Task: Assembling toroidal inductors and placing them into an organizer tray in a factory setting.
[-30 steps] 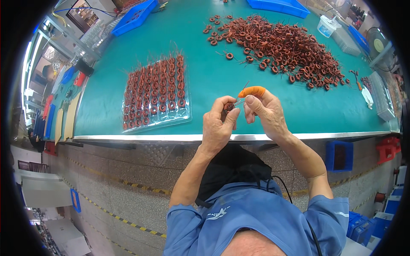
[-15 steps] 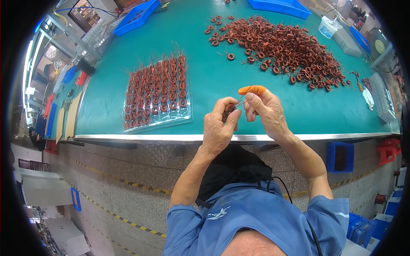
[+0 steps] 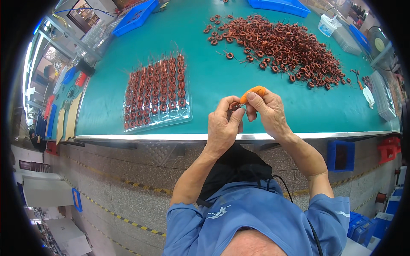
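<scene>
Between the thumb and fingers of my left hand (image 3: pixel 221 127) is a small copper-wound ring coil (image 3: pixel 233 106), held just above the table's near edge. My right hand (image 3: pixel 272 112) wears an orange finger cover (image 3: pixel 256 90) on its index finger. That finger is bent against the thumb, pinching the coil's thin wire leads right beside the left fingertips; the lead ends are hidden. To the left lies a clear plastic tray (image 3: pixel 186 114) filled with rows of similar coils, their leads pointing up. A large heap of loose coils (image 3: pixel 290 49) spreads over the far right.
The green tabletop (image 3: pixel 102 106) ends in a pale metal front edge. Blue trays (image 3: pixel 136 17) stand at the back. A white tub (image 3: pixel 327 26) is at the far right, with an orange-handled tool (image 3: pixel 359 82) and stacked clear trays (image 3: pixel 381 96) nearer.
The right index finger has curled in and closed with the thumb on the leads, which stood visible before. Both hands have drawn closer together; the left shifted slightly right.
</scene>
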Demonstrator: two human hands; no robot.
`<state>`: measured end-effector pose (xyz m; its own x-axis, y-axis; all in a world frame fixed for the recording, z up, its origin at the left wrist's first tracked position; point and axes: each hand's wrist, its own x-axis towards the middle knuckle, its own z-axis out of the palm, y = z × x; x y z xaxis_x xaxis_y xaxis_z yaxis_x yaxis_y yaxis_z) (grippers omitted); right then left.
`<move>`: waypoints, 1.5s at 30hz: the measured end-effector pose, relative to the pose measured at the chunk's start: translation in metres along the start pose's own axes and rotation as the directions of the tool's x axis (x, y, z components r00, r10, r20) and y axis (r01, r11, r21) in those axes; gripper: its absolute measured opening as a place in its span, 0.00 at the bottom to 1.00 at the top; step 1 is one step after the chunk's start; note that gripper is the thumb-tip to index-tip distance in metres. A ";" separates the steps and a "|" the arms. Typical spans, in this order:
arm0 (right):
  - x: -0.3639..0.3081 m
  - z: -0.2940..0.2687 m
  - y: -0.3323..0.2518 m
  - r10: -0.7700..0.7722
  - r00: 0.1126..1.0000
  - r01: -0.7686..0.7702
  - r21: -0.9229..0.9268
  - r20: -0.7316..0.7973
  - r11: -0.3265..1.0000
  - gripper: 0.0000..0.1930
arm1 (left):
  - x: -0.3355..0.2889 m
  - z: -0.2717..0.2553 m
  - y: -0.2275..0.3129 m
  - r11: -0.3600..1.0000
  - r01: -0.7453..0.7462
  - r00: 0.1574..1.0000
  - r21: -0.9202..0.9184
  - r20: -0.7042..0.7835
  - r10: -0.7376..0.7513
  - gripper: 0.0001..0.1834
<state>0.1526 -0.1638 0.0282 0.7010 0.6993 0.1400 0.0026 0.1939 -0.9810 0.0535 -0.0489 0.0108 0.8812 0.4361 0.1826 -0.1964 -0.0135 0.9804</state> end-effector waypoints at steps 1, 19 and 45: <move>-0.001 0.001 -0.002 -0.033 0.999 0.033 -0.059 -0.011 0.998 0.15 | 0.002 0.000 0.001 1.000 0.004 1.000 -0.019 -0.021 -0.004 0.10; -0.014 0.003 -0.001 -0.085 0.996 0.088 -0.078 0.033 0.993 0.13 | 0.000 -0.008 0.000 0.903 0.128 0.990 -0.411 0.104 -0.093 0.08; -0.005 -0.005 -0.007 -0.017 0.998 0.027 -0.161 0.061 0.987 0.17 | -0.006 -0.013 0.003 0.962 0.023 0.994 -0.273 0.105 0.006 0.11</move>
<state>0.1530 -0.1723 0.0342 0.6561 0.7364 0.1650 0.1364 0.0993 -0.9857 0.0416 -0.0399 0.0121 0.9202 0.3392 0.1956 -0.2865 0.2429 0.9268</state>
